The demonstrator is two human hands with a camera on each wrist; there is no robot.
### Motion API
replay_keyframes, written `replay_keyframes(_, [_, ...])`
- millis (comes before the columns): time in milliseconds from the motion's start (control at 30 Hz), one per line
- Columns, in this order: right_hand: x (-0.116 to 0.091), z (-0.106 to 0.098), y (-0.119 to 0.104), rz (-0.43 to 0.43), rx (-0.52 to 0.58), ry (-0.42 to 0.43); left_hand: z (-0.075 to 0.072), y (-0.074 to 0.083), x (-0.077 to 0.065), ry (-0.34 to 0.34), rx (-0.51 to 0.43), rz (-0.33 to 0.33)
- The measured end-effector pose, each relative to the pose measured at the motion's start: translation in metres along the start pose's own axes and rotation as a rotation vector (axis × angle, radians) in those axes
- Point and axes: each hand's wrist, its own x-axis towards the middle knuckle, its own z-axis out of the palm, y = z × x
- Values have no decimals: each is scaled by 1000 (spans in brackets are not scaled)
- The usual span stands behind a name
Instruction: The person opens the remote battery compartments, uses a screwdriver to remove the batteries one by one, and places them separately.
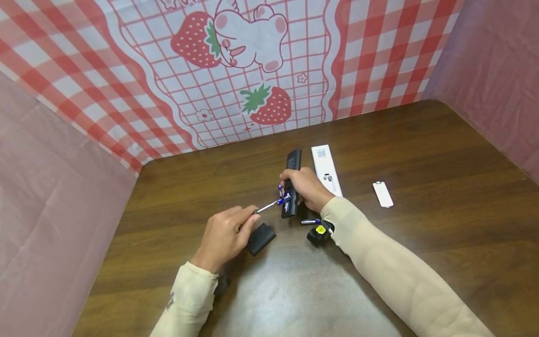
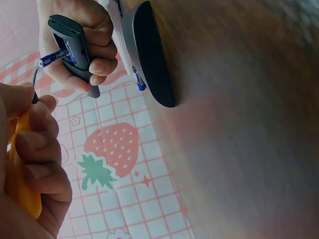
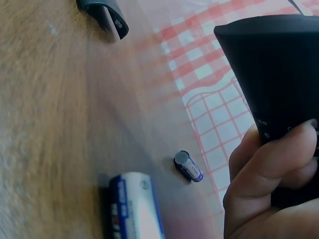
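Observation:
My left hand grips a screwdriver with an orange handle and a thin metal shaft. The shaft's tip touches or nearly touches a blue-and-silver battery, which tilts out of the open compartment of a black remote control. Another battery seems to lie inside that compartment. My right hand holds the remote with curled fingers, compartment side toward the left hand. Below the left hand's fingertips lies the black battery cover. Loose batteries are on the table: one near the right wrist, another farther back.
Behind the right hand lies a white box with a printed code. A small white flat piece is farther right on the wooden table. Patterned cloth hangs at the back edge, pink cloth at the sides.

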Motion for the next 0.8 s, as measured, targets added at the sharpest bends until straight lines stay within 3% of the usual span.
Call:
replay_keyframes(533, [1,-5,0,-16,-60,18,1,0,1,-37,18,-35])
replay_keyframes(800, [3,-8,0,-22,-28,28,1,0,2,-81,-4,-60])
